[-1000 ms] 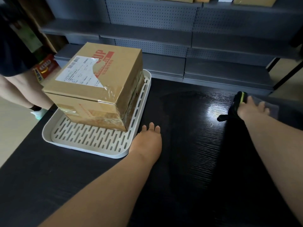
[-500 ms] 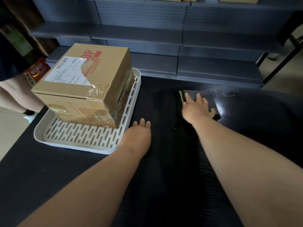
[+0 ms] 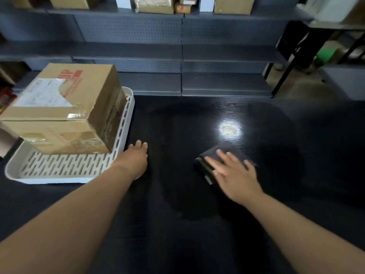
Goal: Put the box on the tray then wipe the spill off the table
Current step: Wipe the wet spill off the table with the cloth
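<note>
The right hand lies flat on a dark folded cloth, fingers straight and spread, hiding its near half. A yellow-green edge shows at the cloth's left. Liquid is hard to make out on the black bench; only a bright glare shows just beyond the cloth. The left hand rests on the bench beside the tray, fingers straight and together, thumb hidden. The box sits on the tray's far part, label up. Its sides line up with the tray's long rim, which runs away from the person.
</note>
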### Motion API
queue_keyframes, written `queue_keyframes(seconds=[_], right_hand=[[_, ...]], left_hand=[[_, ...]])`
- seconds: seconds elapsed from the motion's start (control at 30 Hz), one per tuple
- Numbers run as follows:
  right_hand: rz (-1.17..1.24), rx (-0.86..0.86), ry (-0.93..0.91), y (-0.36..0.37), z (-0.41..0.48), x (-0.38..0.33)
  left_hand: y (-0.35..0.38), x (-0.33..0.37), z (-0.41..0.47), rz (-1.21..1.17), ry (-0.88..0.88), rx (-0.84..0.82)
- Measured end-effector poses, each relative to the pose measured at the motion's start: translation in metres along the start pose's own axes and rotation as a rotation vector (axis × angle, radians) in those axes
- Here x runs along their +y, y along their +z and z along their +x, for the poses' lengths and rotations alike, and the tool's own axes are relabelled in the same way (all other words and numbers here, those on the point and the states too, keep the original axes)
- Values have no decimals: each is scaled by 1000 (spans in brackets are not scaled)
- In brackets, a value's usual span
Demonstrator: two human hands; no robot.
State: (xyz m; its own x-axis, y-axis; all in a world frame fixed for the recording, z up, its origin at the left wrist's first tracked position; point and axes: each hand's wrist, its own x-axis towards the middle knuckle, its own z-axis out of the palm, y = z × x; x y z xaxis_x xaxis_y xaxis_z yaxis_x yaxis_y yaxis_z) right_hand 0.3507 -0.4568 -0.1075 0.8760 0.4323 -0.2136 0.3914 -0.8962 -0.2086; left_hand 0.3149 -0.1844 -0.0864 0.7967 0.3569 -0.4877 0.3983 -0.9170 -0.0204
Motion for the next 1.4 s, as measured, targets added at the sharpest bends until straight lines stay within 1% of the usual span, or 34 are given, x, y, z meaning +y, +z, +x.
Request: queue_keyframes(seconds=[0.1, 0.13, 0.17, 0.2, 0.23, 0.27, 0.3, 0.33, 0.37, 0.43, 0.47, 0.5, 0.57, 0.6, 0.67, 0.7, 0.73, 0.77, 0.8, 0.83, 0.9, 0.93, 0.97, 1.0, 1.03, 1.07, 1.13, 1.17, 1.2, 1.23, 1.27, 1.3, 1.37, 1.4], right_hand=[[147, 18, 460, -22, 11, 58], [189, 16, 570, -23, 12, 60], [212, 19, 629, -20, 12, 50], [219, 31, 624, -13, 11, 29], [207, 52, 567, -5, 6, 0], [186, 59, 469, 5, -4, -33], [160, 62, 327, 14, -18, -64], [147, 27, 196, 23, -34, -88], [134, -23, 105, 28, -48, -101], [160, -34, 18, 29, -49, -84], [221, 18, 48, 26, -44, -62], [344, 65, 91, 21, -39, -35], [851, 185, 238, -4, -29, 23], [973, 232, 394, -16, -28, 52], [736, 231, 763, -29, -25, 89], [641, 251, 878, -27, -22, 96], [539, 270, 899, -25, -20, 89], [450, 266, 888, -20, -20, 72], [321, 218, 790, -12, -20, 46], [257, 172, 669, -4, -24, 13], [178, 31, 363, 16, -44, -33], [134, -11, 217, 19, -53, -40], [109, -18, 133, 17, -56, -32], [94, 23, 105, 15, -50, -9], [99, 77, 155, 12, -40, 19], [143, 123, 261, 5, -27, 53], [309, 131, 529, -18, -2, 111], [351, 96, 644, -28, 6, 124], [339, 68, 710, -33, 12, 124], [304, 52, 730, -33, 18, 114], [263, 47, 690, -31, 19, 98], [217, 46, 609, -28, 14, 78], [130, 36, 373, -13, 2, 53], [103, 21, 274, -9, -3, 54]], left_hand=[[1, 3, -11, -134, -14, 36], [3, 5, -16, -182, -23, 58], [5, 7, -21, -226, -31, 83], [6, 10, -26, -254, -35, 114], [8, 14, -32, -263, -34, 148], [9, 18, -36, -270, -30, 184], [10, 22, -40, -291, -34, 218], [10, 26, -44, -314, -41, 242], [11, 30, -46, -321, -41, 257], [12, 38, -48, -297, -27, 258], [12, 40, -50, -285, -14, 252], [13, 42, -52, -278, 0, 251], [12, 45, -56, -269, 24, 253], [12, 46, -58, -267, 40, 258], [10, 50, -60, -256, 72, 273], [10, 52, -61, -251, 83, 276], [9, 55, -62, -248, 90, 277], [8, 61, -61, -245, 94, 276], [7, 66, -60, -239, 95, 274], [8, 69, -59, -233, 96, 276], [9, 83, -56, -217, 114, 285], [10, 91, -54, -210, 124, 287], [10, 98, -53, -207, 133, 288], [9, 105, -52, -204, 142, 287], [9, 111, -50, -199, 150, 288], [8, 116, -50, -191, 157, 288], [7, 124, -48, -172, 176, 288], [6, 128, -46, -162, 185, 289], [5, 132, -45, -153, 192, 291], [4, 136, -42, -149, 196, 295], [3, 141, -40, -149, 196, 299], [2, 147, -37, -149, 195, 300], [1, 158, -30, -139, 197, 299], [0, 164, -26, -129, 200, 305]])
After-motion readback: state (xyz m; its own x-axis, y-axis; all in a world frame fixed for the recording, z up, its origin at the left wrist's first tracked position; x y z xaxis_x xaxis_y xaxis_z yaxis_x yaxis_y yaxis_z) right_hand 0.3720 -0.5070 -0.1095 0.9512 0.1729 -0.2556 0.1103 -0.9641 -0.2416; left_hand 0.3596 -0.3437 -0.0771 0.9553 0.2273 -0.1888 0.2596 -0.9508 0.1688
